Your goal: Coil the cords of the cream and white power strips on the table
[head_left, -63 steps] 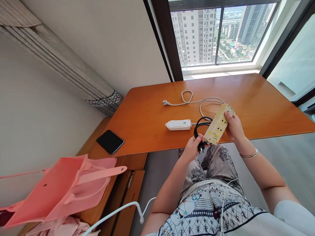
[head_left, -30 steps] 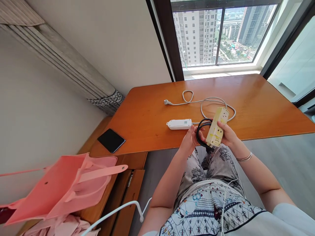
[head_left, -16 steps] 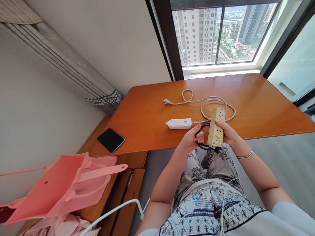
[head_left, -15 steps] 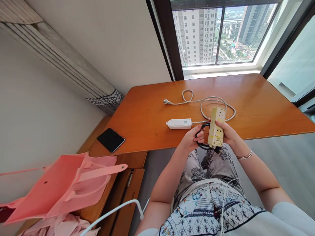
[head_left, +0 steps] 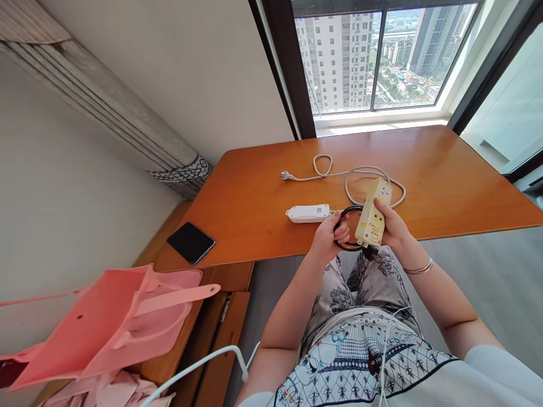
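Note:
My right hand [head_left: 391,226] is closed around the side of a yellowed power strip [head_left: 373,215], tilted with its sockets facing up, above the table's front edge. My left hand [head_left: 331,236] grips the looped black cord [head_left: 348,210] to the left of that strip. A black plug [head_left: 370,252] hangs below the strip's lower end, over my lap. Just beyond my left hand, a white power strip [head_left: 309,213] lies on the table. Its pale cable [head_left: 360,169] curls behind the yellowed strip and ends in a plug [head_left: 287,176].
The wooden table [head_left: 250,198] stretches to the window [head_left: 382,62]. A black phone [head_left: 191,242] lies at its front left corner. An open pink bag [head_left: 114,322] stands lower left, with a white curved tube [head_left: 207,357] beside it.
The yellowed power strip has tilted further, its top leaning right and slightly up. The black cord loop has spread wider as my left hand shifted a little to the left.

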`<state>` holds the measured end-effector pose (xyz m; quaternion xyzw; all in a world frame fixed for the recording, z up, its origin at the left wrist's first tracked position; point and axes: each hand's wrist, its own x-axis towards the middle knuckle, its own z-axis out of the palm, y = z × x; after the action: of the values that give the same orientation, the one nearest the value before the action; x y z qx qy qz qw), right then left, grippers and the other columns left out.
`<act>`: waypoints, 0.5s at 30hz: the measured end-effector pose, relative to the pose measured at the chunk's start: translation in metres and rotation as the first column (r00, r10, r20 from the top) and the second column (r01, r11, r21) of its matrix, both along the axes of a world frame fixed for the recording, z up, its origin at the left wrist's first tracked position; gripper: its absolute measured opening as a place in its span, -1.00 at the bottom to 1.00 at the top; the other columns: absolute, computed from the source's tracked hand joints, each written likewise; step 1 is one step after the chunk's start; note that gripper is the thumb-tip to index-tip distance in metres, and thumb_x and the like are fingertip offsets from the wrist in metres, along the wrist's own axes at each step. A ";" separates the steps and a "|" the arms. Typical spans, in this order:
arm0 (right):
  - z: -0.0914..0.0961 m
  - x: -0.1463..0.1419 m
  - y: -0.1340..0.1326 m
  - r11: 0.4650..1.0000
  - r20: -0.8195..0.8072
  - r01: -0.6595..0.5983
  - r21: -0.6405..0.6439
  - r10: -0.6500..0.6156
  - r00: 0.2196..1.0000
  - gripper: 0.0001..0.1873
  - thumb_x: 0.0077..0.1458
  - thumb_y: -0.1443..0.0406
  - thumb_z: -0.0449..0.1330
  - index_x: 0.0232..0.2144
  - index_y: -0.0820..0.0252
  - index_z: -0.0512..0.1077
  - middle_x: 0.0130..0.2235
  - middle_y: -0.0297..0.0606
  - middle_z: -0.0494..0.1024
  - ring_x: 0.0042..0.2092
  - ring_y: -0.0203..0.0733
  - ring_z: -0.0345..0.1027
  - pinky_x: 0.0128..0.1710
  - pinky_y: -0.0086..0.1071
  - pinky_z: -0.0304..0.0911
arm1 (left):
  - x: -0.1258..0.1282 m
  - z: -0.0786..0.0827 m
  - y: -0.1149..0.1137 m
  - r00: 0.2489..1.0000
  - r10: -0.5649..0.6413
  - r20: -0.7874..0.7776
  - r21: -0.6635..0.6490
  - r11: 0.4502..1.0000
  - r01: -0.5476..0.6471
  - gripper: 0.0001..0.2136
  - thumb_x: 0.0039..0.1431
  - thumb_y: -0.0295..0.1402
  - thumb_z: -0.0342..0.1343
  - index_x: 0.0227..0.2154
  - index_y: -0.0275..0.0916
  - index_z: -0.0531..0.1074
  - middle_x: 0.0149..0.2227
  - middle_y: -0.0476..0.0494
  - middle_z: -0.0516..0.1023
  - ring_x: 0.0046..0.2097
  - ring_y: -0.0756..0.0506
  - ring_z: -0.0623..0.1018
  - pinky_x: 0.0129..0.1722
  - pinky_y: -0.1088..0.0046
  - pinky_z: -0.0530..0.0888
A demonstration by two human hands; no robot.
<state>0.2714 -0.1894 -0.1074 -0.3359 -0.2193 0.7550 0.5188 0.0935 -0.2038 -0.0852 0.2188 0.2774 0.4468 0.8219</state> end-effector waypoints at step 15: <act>-0.008 -0.002 0.005 0.998 0.057 0.035 0.055 -0.038 0.998 -0.61 -0.04 -0.01 0.43 -0.32 0.11 0.47 -0.31 -0.24 0.68 -0.22 -0.04 0.61 -0.13 -0.17 0.57 | 0.002 -0.014 -0.010 0.991 0.105 0.079 -0.046 0.994 -0.101 -0.69 0.29 -0.12 0.18 -0.30 -0.34 0.50 -0.69 0.21 0.04 -0.64 0.12 0.15 -0.40 0.56 0.44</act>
<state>0.2698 -0.1842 -0.1150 -0.3476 -0.2483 0.7290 0.5348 0.0957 -0.2136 -0.0990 0.1685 0.2639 0.4913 0.8128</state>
